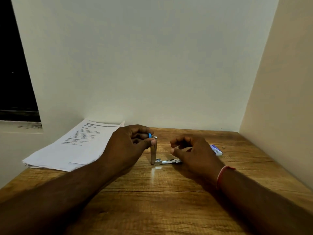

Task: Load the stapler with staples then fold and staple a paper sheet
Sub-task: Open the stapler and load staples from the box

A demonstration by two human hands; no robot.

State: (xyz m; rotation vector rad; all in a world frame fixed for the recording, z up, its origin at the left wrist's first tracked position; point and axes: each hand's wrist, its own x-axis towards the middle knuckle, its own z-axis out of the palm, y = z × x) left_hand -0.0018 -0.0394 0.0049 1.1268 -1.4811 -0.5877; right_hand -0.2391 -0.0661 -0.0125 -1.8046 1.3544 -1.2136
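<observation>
Wooden table (152, 209), pale walls (152, 65), dark window (13, 73), papers (71, 150), open stapler (153, 153)

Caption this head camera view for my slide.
Left hand holds the stapler hinged open on the desk; right hand hovers alongside.

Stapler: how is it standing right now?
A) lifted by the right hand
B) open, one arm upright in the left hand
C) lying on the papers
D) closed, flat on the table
B: the left hand pinches the top of the upright arm of the stapler, while its other arm lies flat on the table.
</observation>
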